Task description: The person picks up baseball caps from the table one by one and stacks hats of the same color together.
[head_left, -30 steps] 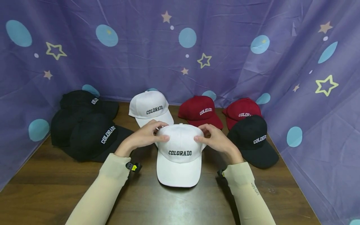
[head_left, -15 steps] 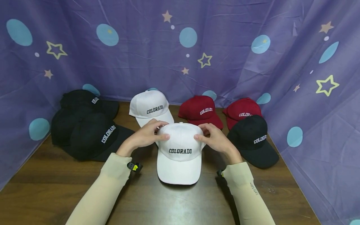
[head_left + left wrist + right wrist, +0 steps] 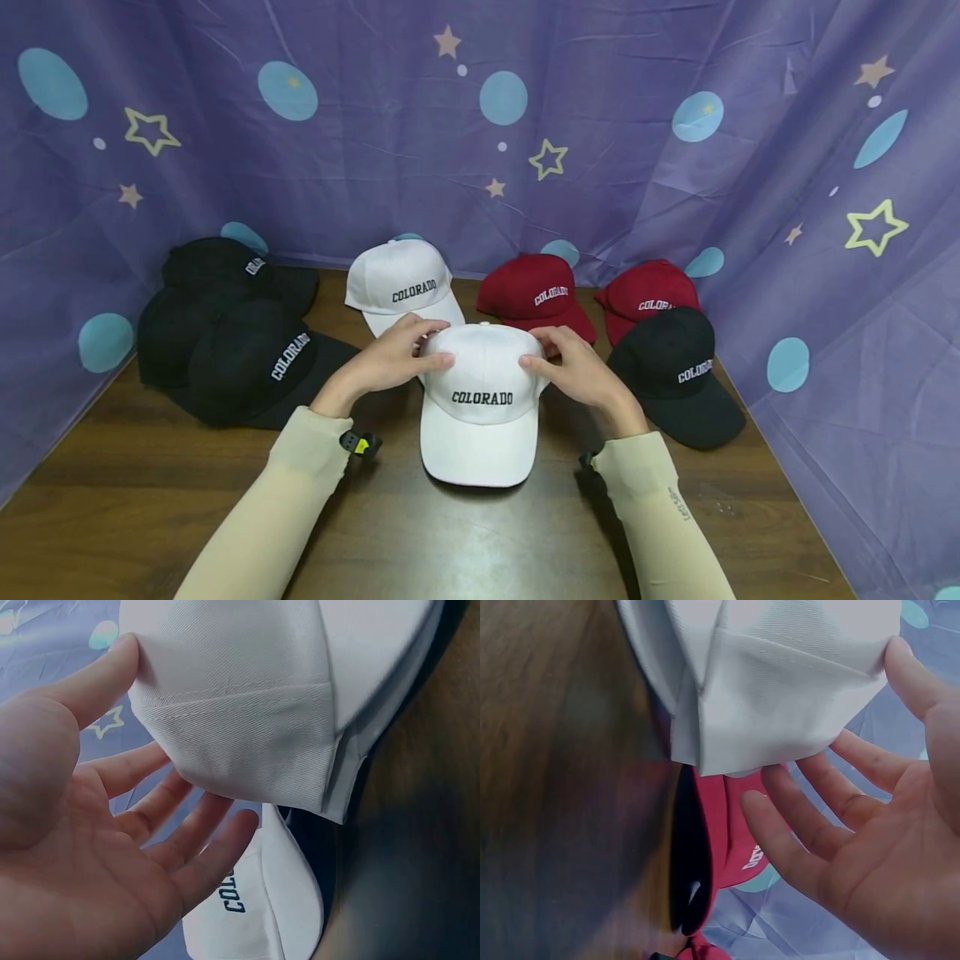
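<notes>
A white baseball cap (image 3: 481, 400) with COLORADO lettering stands at the middle of the table, brim toward me. My left hand (image 3: 390, 360) holds its left side, thumb on the front of the crown and fingers behind. On the opposite side, my right hand (image 3: 581, 375) grips the crown the same way. In the left wrist view the white cap (image 3: 232, 742) hides some fingertips, and a second white layer shows along its brim. The right wrist view shows a similar doubled edge on the cap (image 3: 780, 705); whether another cap is nested inside, I cannot tell.
Behind the held cap sits another white cap (image 3: 401, 279). Red caps (image 3: 532, 292) (image 3: 651, 292) stand at the back right, with a black cap (image 3: 667, 375) before one. Several black caps (image 3: 247, 358) overlap at left. A purple curtain (image 3: 390, 150) backs the wooden table (image 3: 480, 550).
The held white cap has moved slightly away from me, both hands keeping their hold on it. The other caps stay where they were.
</notes>
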A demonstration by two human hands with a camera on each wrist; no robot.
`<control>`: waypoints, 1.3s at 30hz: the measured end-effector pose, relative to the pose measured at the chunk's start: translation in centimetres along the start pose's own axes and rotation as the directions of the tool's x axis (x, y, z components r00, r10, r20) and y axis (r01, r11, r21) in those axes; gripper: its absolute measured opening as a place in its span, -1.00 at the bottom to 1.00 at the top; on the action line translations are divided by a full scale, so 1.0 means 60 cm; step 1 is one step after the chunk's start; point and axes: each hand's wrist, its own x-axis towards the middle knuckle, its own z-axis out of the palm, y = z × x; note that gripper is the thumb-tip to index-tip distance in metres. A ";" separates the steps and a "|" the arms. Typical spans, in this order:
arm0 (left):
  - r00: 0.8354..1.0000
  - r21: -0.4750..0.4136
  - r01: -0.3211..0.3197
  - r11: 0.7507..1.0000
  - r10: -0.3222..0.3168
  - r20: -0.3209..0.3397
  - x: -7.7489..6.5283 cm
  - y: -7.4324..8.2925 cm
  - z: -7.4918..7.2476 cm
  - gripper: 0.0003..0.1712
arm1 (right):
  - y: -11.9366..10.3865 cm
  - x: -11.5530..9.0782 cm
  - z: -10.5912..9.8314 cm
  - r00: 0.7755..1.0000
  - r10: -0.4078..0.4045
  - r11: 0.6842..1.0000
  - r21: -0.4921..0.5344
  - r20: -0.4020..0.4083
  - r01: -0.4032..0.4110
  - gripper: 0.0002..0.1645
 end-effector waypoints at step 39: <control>0.912 -0.281 0.233 0.931 -0.309 -0.270 0.085 -0.039 -0.174 -0.23 | -0.056 -0.038 -0.075 0.978 -0.130 0.988 0.057 -0.166 0.142 -0.36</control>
